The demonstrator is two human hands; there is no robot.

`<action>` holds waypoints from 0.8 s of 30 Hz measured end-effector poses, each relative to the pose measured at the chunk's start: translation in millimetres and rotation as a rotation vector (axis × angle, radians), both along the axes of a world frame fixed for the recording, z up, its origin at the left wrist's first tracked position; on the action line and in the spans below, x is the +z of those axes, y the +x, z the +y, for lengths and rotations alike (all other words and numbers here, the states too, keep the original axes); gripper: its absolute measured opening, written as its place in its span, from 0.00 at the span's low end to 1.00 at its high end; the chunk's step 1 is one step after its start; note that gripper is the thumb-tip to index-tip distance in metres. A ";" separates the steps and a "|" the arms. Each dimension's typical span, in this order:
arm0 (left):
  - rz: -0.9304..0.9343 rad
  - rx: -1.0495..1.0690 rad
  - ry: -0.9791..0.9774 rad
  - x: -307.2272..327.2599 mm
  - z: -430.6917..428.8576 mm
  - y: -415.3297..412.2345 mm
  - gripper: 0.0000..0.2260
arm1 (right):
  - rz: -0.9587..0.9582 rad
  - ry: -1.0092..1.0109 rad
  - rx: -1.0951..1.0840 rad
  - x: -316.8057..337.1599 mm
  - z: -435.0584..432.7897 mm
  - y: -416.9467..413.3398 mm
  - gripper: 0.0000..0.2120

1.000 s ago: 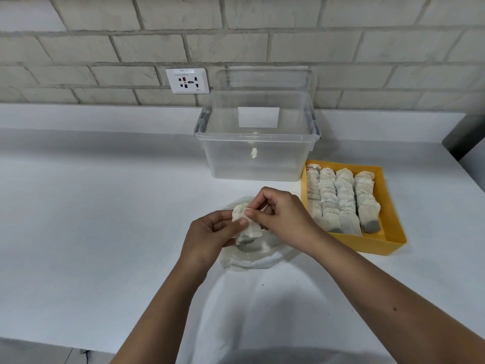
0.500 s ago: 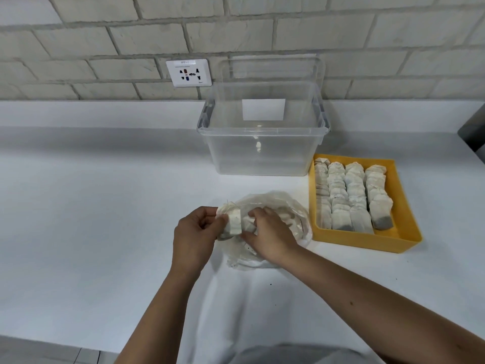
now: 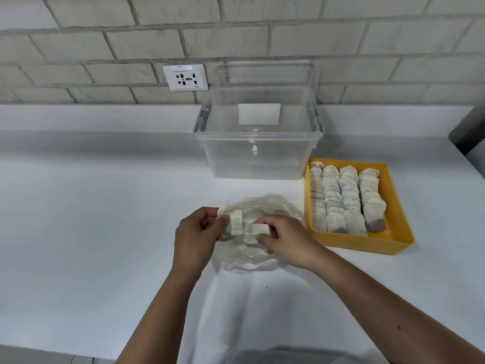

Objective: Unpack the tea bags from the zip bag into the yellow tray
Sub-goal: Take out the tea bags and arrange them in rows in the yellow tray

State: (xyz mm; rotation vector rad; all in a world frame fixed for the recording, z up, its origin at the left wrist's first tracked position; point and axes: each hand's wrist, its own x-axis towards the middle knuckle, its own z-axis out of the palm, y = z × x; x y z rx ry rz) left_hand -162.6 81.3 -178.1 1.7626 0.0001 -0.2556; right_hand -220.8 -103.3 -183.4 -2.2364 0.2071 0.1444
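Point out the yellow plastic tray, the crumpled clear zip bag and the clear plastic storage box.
yellow plastic tray (image 3: 367, 244): head view, on its near front wall.
crumpled clear zip bag (image 3: 244, 260): head view, on its near part.
clear plastic storage box (image 3: 236, 164): head view, on its front wall.

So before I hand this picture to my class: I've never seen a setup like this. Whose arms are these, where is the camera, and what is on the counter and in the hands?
No machine here: these are a person's two bare hands. The picture comes from a wide-angle camera worn on the person's head, looking forward and down, so the arms enter from the bottom. On the white counter lie a crumpled clear zip bag, a yellow tray to its right holding four rows of tea bags, and a clear plastic box behind, by the brick wall with a socket. Above the zip bag, the left hand pinches a bunch of tea bags and the right hand pinches another tea bag.
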 end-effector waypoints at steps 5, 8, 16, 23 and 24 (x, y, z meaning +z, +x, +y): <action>-0.007 -0.028 0.006 6.4 -12.3 -4.3 0.03 | -0.024 0.263 -0.139 13.6 -18.6 -22.8 0.03; -0.026 -0.079 0.032 9.8 -25.2 -9.3 0.03 | -0.076 0.332 -0.216 21.4 -25.8 -36.6 0.01; 0.050 -0.238 -0.126 27.2 -69.7 -29.6 0.04 | -0.166 0.363 -0.352 37.5 -46.8 -54.3 0.05; 0.124 -0.362 -0.137 27.8 -112.0 -43.2 0.03 | -0.224 -0.056 -0.332 48.1 -74.7 -74.3 0.10; 0.129 -0.375 -0.132 27.4 -118.0 -44.7 0.02 | -0.226 -0.118 -0.309 52.0 -79.4 -77.1 0.12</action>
